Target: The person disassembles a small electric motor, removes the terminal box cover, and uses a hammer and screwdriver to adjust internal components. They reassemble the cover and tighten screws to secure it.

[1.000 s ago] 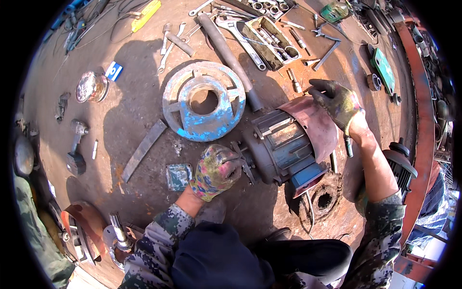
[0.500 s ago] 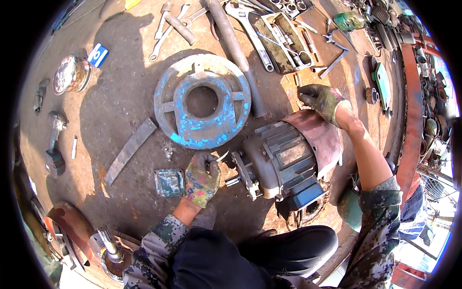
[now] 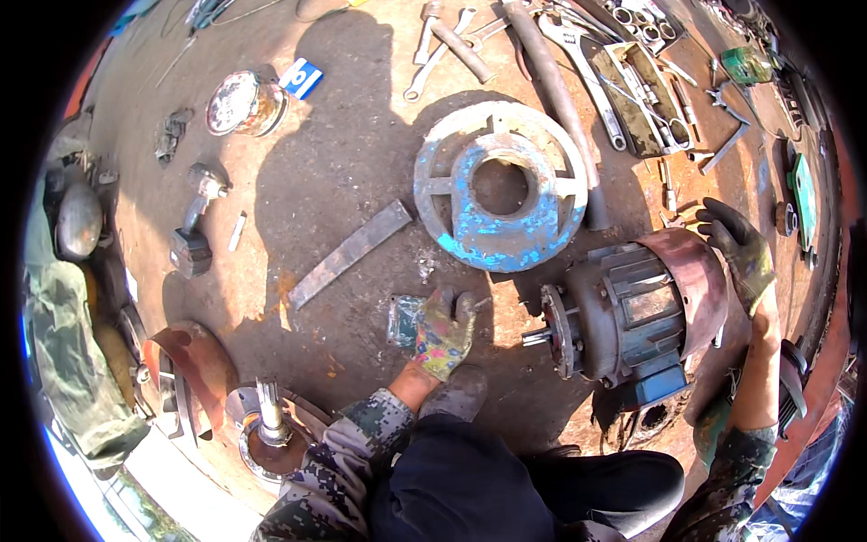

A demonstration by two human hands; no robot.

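Left hand (image 3: pixel 444 334) away from motor (image 3: pixel 632 312) | box (image 3: pixel 639 126): metal tools (image 3: pixel 645 88)

I record my gloved left hand (image 3: pixel 446 336) partly overlapping the green plate (image 3: pixel 403 320), contact unclear, my gloved right hand (image 3: pixel 742 253), fingers extended, beside the reddish cover (image 3: pixel 695 285) of the motor (image 3: pixel 623 307) toward the floor (image 3: pixel 352 181)'s right edge, and a blue-flecked ring (image 3: pixel 506 242) nearer the far edge.

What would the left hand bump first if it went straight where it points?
The flowery-gloved left hand would probably meet the round, blue-and-grey metal ring first, though depth is unclear.
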